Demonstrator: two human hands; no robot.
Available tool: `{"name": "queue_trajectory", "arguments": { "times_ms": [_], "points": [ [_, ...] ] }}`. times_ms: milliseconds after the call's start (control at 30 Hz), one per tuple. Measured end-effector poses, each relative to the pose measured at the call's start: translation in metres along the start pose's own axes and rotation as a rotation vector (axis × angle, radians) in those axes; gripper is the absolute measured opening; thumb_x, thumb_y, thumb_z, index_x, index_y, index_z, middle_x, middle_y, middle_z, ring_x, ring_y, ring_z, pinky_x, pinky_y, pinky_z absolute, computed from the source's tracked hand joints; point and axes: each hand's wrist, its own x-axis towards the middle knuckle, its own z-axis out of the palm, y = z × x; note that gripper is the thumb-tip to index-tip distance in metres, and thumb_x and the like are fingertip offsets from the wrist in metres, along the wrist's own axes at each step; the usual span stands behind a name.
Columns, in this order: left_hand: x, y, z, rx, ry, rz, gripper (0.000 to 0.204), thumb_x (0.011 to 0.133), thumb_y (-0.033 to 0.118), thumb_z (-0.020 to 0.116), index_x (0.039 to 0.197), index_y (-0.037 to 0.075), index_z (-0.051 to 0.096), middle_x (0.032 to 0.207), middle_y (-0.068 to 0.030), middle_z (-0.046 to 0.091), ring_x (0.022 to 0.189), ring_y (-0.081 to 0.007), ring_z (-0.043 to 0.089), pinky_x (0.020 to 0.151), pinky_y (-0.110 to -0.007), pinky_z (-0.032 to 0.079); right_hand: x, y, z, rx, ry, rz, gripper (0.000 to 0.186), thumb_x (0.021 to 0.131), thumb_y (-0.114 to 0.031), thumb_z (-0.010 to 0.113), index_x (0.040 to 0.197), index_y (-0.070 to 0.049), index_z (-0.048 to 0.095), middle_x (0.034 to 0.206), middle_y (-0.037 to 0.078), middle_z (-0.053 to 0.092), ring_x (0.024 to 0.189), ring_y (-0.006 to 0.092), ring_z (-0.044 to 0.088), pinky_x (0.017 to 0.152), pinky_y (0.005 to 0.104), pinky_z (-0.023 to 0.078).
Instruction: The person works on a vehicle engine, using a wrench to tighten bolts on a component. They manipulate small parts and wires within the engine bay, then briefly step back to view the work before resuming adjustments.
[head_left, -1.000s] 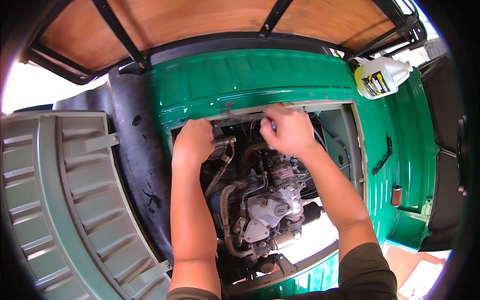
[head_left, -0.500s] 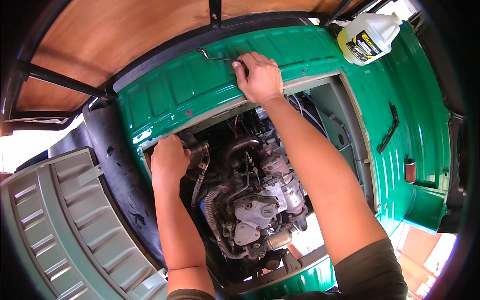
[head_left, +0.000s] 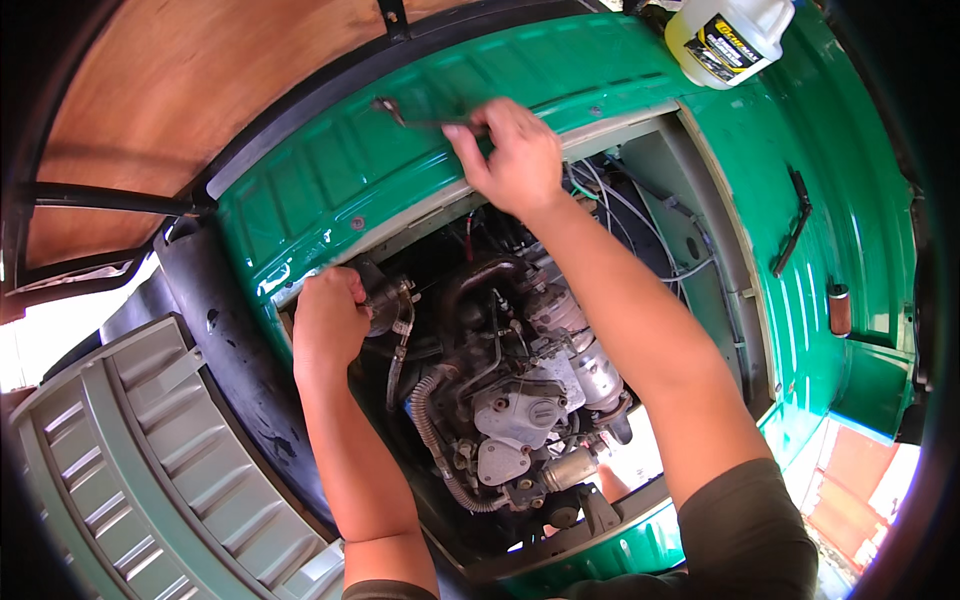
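My right hand is closed on one end of a metal wrench above the green panel, just beyond the far edge of the engine opening. The wrench's bent ring end points left and is smeared by motion. My left hand is curled at the opening's left corner, beside a round metal part with a hose fitting. Its fingertips are turned away, so what they grip is hidden. Below and between my arms sits the engine, with a ribbed hose along its left side.
A jug of yellow liquid stands at the back right. On the green bodywork at right lie a slim black tool and a brown cylindrical item. A grey ribbed panel and black padding flank the left side.
The view has shifted slightly. My right hand and the wrench have come a little nearer the opening's far edge, and the wrench has blurred. My left hand stays at the left corner.
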Motion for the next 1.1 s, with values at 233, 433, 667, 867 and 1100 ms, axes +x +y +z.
{"name": "queue_trajectory", "arguments": {
  "times_ms": [233,433,667,867,1100],
  "points": [
    [-0.003,-0.004,0.002,-0.029,0.044,0.034,0.011,0.072,-0.005,0.078,0.082,-0.005,0.073,0.077,-0.0201,0.074,0.071,-0.0299,0.075,0.068,-0.038,0.057,-0.111,-0.077,-0.021,0.843,-0.699,1.239,0.054,0.111,-0.045,0.044,0.105,0.002,0.07,0.08,0.013,0.067,0.066,0.0224,0.066,0.051,0.0339,0.052],
    [-0.001,0.002,0.001,-0.052,0.043,0.035,0.011,0.066,-0.007,0.073,0.076,-0.003,0.072,0.082,-0.0236,0.072,0.079,-0.0398,0.072,0.075,-0.044,0.058,-0.116,-0.087,0.032,1.053,-0.569,1.616,0.038,0.11,-0.03,0.05,0.129,0.001,0.06,0.122,0.015,0.068,0.11,0.0259,0.065,0.1,0.0409,0.047],
    [-0.007,0.01,-0.007,0.092,0.011,-0.131,0.013,0.074,0.002,0.079,0.084,-0.003,0.072,0.089,-0.0239,0.073,0.09,-0.0418,0.073,0.08,-0.049,0.059,-0.108,-0.111,0.048,0.976,-0.689,1.643,0.063,0.108,-0.042,0.046,0.148,0.007,0.043,0.157,0.027,0.043,0.147,0.0362,0.039,0.119,0.0514,0.028],
    [-0.007,0.019,-0.004,0.218,-0.025,-0.144,0.015,0.077,0.006,0.079,0.085,-0.005,0.071,0.093,-0.0266,0.073,0.093,-0.044,0.072,0.084,-0.051,0.059,-0.12,-0.091,0.06,1.16,-0.79,1.54,0.067,0.109,-0.046,0.04,0.152,0.005,0.039,0.162,0.027,0.035,0.153,0.0392,0.029,0.122,0.0537,0.023],
    [-0.007,0.017,0.005,0.195,0.037,-0.013,0.011,0.073,-0.003,0.073,0.083,0.0,0.072,0.086,-0.0235,0.072,0.086,-0.0427,0.072,0.077,-0.05,0.058,-0.091,-0.116,0.034,0.863,-0.883,1.407,0.065,0.11,-0.047,0.038,0.14,0.008,0.051,0.153,0.031,0.046,0.146,0.0434,0.04,0.117,0.0531,0.032]
  ]
}}
